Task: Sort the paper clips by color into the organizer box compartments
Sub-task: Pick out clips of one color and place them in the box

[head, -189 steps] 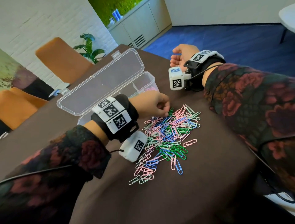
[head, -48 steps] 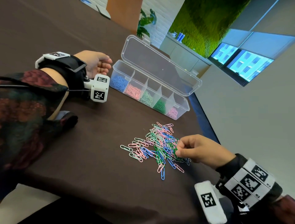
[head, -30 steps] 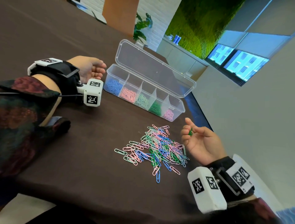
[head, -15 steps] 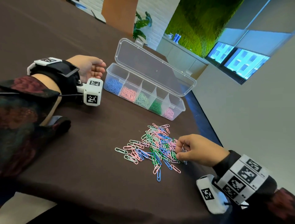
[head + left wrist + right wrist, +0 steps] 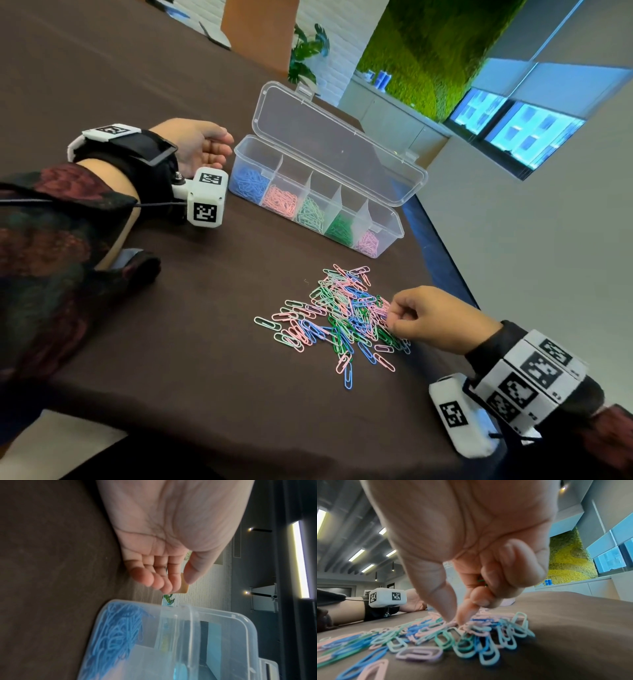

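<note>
Resting on its edge on the brown table (image 5: 171,342), the left hand (image 5: 200,145) is being kept just beside the blue end of the organizer box (image 5: 394,224); its fingers (image 5: 154,580) are loosely curled and nothing is being held, as the left wrist view confirms. The box is lying with its clear lid (image 5: 329,140) folded back. Five compartments are being used in a row: blue clips (image 5: 247,181) nearest the left hand, then pink clips (image 5: 281,202), pale green clips (image 5: 310,216), dark green clips (image 5: 340,228) and lilac-pink clips (image 5: 368,241) at the far end.

A loose pile of paper clips (image 5: 342,315) — mixed pink, blue, green and pale green — is being left spread on the table, apart from the box on its near side. The right hand (image 5: 428,320) is being lowered onto the pile's right edge, thumb and forefinger tips (image 5: 452,614) pressed narrowly together among the clips. In the right wrist view a few dark green clips (image 5: 480,580) are being kept tucked under the curled remaining fingers. Whether a clip is being pinched between thumb and forefinger cannot be told.
</note>
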Available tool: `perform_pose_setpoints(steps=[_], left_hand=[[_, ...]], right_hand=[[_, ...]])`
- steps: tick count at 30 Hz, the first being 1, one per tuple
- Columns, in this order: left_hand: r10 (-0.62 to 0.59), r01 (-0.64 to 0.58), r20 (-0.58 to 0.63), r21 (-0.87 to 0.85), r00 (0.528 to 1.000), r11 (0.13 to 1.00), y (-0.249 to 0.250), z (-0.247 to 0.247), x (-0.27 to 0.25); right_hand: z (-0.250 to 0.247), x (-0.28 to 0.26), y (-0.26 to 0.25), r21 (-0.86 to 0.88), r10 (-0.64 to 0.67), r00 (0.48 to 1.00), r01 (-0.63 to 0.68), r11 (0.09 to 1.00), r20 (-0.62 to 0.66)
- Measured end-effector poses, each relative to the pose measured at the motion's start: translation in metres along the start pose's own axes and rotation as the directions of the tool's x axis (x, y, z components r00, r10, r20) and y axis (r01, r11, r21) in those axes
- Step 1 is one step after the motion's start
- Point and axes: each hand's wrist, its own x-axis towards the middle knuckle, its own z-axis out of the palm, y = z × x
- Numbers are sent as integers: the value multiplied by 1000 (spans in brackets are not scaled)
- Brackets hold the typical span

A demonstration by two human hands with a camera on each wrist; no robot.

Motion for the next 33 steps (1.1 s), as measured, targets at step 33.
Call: perform_pose_setpoints(steps=[33], left_hand=[[5,-5,4,31,1000,1000,0,-2,3]], right_hand=[[2,5,-10,19,-138,986,137,990,92]])
